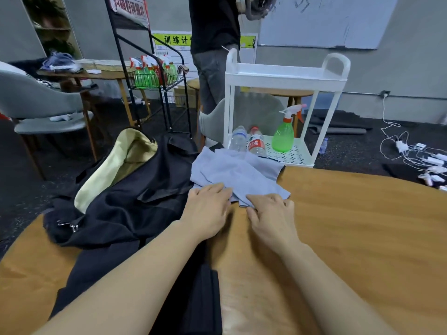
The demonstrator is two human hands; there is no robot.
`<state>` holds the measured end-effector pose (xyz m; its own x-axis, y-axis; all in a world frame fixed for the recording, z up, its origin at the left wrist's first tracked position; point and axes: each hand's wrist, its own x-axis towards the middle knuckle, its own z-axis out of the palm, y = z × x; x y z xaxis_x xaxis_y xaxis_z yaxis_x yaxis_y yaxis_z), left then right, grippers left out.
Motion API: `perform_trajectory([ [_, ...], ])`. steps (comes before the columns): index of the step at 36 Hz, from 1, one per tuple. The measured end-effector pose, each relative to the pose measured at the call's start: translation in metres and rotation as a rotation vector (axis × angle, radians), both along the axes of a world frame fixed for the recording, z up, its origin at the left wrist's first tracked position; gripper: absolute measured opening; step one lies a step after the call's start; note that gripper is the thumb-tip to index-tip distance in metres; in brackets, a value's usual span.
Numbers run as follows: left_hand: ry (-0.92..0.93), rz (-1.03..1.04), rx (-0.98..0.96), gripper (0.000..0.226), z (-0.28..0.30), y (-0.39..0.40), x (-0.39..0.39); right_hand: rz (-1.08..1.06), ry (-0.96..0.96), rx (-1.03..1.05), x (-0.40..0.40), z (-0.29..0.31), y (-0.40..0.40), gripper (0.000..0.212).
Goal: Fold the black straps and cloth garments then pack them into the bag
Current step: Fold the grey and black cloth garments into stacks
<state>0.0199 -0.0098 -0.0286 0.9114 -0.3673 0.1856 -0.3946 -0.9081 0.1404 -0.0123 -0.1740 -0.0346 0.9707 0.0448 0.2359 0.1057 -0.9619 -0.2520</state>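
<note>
The job looks only partly done. A pale blue cloth (pixel 238 175) lies on the far edge of the table (pixel 362 213), just beside the bag (pixel 125 189). It looks folded over once or twice, but it is not in the bag yet.

The left hand (pixel 205 211) lies on the near edge of the cloth with its fingers fairly straight, pressing down. The right hand (pixel 271 213) is at the near corner with its fingers bent, and it seems to pinch the cloth edge, though I cannot be sure.

The bag is open, and its light lining (pixel 113 165) shows. I cannot tell if anything is inside. A black strap (pixel 193 298) lies on the table under the left arm, so it is not packed either.

I think the cloth needs one more fold, then the cloth and strap go in the bag.
</note>
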Motion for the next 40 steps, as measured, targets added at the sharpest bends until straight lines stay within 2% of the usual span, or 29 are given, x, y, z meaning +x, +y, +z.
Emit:
perform_trajectory([
  [3, 0.051, 0.027, -0.024, 0.033, -0.002, -0.001, 0.026, -0.01, 0.028, -0.003, 0.025, -0.002, 0.0, 0.037],
  [8, 0.213, 0.079, -0.017, 0.049, -0.003, -0.004, 0.066, -0.013, 0.083, -0.05, 0.064, -0.007, 0.0, 0.044],
  [13, 0.283, 0.048, 0.038, 0.02, -0.022, -0.006, 0.092, 0.05, 0.283, -0.032, 0.088, -0.017, -0.004, 0.044],
  [17, 0.255, 0.076, 0.089, 0.009, -0.021, -0.015, 0.091, 0.062, 0.305, -0.074, 0.093, -0.021, -0.007, 0.045],
  [20, 0.274, 0.076, 0.097, 0.01, -0.017, -0.018, 0.087, 0.063, 0.333, -0.082, 0.093, -0.017, -0.008, 0.046],
  [25, 0.31, 0.078, 0.125, 0.028, -0.012, -0.025, 0.068, 0.048, 0.339, -0.073, 0.072, -0.017, -0.017, 0.045],
  [30, 0.334, 0.06, 0.148, 0.031, -0.009, -0.041, 0.035, 0.045, 0.349, -0.08, 0.036, -0.016, -0.034, 0.047],
  [40, 0.364, 0.005, 0.21, 0.003, 0.006, -0.072, -0.049, 0.045, 0.341, -0.104, -0.047, -0.02, -0.068, 0.045],
])
